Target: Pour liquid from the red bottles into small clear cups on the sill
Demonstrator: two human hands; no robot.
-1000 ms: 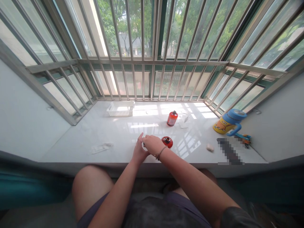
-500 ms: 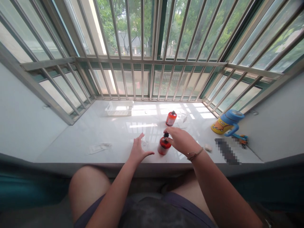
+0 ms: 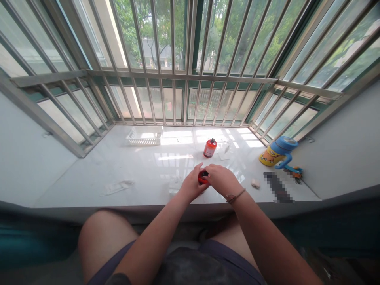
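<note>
Your hands met over a small red bottle point(image 3: 202, 177) near the front edge of the surface point(image 3: 154, 166), about midway along it. Your left hand point(image 3: 191, 185) was wrapped round the bottle from the left, fingers curled on its side. Your right hand point(image 3: 220, 179) closed over it from the right and above, so most of the bottle was hidden and only a strip of red with a dark top showed between the two hands. Both hands were grasping it; whether it stood on the surface or was lifted just clear, you could not tell from this view. A thin band point(image 3: 235, 196) circled your right wrist.

A second red bottle point(image 3: 209, 147) with a dark cap stood upright farther back, toward the window bars, well apart from your hands. Just right of it lay something clear and crumpled point(image 3: 225, 149). A white basket point(image 3: 144, 136) sat at the back left, close to the bars. A flat clear wrapper point(image 3: 115, 186) lay near the front edge, to the left of your hands.

Toward the right edge a yellow cup point(image 3: 274, 152) with a blue lid and handle lay tilted, and a small pale lump point(image 3: 255, 183) lay between it and your right hand. Your bare knee point(image 3: 101, 233) showed below the front edge.
</note>
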